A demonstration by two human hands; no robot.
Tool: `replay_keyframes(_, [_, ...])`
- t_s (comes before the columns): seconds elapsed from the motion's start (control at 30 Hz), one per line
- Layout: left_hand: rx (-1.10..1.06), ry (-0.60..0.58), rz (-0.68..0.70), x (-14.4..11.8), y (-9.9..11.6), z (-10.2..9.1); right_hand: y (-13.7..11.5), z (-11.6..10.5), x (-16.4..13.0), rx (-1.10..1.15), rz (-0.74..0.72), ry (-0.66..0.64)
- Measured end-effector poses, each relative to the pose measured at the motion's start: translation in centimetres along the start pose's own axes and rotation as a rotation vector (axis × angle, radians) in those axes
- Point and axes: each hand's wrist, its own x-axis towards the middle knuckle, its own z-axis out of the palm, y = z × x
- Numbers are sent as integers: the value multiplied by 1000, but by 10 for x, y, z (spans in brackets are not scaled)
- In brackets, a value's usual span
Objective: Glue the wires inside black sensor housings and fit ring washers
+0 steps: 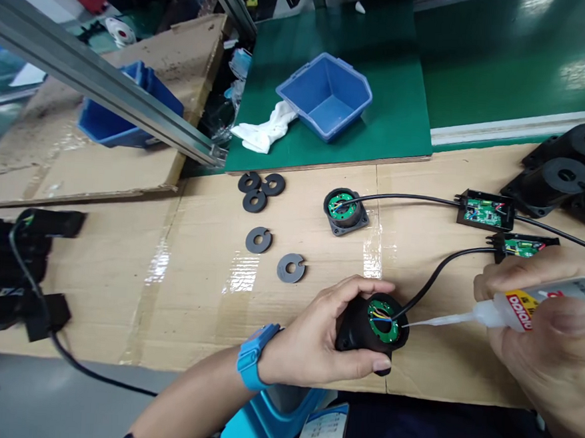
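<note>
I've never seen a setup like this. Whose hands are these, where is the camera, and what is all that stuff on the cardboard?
The camera sits on a person's head, looking down at their own hands. The left hand, with a blue wrist strap, grips a black round housing with a green circuit board inside. The right hand holds a glue bottle, its thin nozzle at the board's edge. On the cardboard-covered bench lie grey slotted washers, a second housing on a cable, and small open circuit boxes. A blue bin stands behind.

1. We are looking at an electronics assembly workshop bench.
2. Cardboard sheeting (118,280) is covering the worktop; a green mat (360,117) is lying behind.
3. Open circuit boards (484,211), grey washers (258,240) and a blue parts bin (326,94) are sitting out.
</note>
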Motion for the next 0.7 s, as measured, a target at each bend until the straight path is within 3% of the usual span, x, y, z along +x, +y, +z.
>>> replay_keyframes(0.17, [-188,-30,-71,2,-1,3,8,1,-6,37,-39,-69])
replay_keyframes(0.4, [-242,-41,-84,7,-3,6,15,4,-10,-19,-149,-166])
replay_keyframes(0.7, [-348,-77,-113,7,-4,6,5,15,-6,-74,-175,-254])
